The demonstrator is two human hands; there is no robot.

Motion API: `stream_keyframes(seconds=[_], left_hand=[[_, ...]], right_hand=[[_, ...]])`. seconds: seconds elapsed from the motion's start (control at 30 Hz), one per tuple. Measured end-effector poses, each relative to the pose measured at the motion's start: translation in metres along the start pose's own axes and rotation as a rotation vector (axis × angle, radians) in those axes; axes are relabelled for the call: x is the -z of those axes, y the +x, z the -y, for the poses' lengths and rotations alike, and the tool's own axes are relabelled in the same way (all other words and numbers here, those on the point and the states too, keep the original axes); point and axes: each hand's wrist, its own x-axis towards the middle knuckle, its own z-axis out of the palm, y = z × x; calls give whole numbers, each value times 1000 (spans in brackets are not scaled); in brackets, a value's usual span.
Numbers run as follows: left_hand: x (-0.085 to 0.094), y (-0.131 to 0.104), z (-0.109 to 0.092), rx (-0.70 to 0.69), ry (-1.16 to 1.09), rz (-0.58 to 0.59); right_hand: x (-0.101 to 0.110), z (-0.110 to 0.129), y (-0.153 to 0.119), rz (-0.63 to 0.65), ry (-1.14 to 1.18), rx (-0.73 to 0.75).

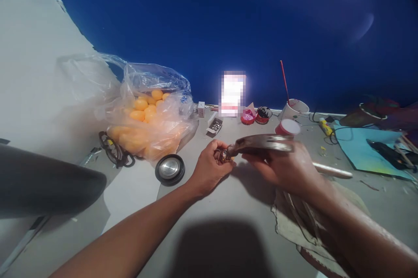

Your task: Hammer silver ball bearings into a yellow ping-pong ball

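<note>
My left hand [206,168] is closed around a small shiny brown metallic piece [224,155], held just above the table; its exact kind I cannot make out. In my right hand [290,168] is a claw hammer [257,143], its head lying sideways with the striking face at or against the brown piece. Whether the two touch is hard to tell. The hammer's pale handle [333,170] sticks out behind my right hand. A round black-rimmed metal lid [170,169] lies left of my left hand. Beneath my right forearm is a pale cloth item [294,221].
Behind the hands stand a small open box of shiny bits [214,125], a bright blurred screen [232,94], and a red-and-white cup [287,127]. A plastic bag of orange balls [146,112] sits left. To the right lies a light-blue sheet [355,147]. A dark cylinder [48,180] juts in at left.
</note>
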Motion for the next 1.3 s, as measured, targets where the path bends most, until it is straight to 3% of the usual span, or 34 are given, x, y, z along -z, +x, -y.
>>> stream_keyframes(seconds=[0.07, 0.23, 0.4, 0.57, 0.73, 0.9, 1.07, 1.23, 1.3], left_hand=[[0, 0, 0, 11, -34, 9], [1, 1, -2, 53, -130, 32], [2, 1, -4, 69, -200, 40], [1, -1, -6, 73, -219, 51], [0, -2, -6, 52, -148, 27], [0, -1, -3, 4, -83, 4], [-1, -3, -7, -17, -12, 0], [0, -2, -4, -14, -12, 12], [1, -2, -3, 5, -46, 15]], right_hand=[[0, 0, 0, 47, 5, 8], [1, 0, 1, -88, 27, -16], [-2, 1, 1, 18, -6, 3], [0, -2, 1, -112, 21, -40], [-3, -1, 1, 34, -13, -12], [-2, -1, 0, -89, 60, -64], [-1, 0, 2, 88, 19, -46], [2, -1, 3, -76, 68, -52], [1, 0, 3, -51, 71, -55]])
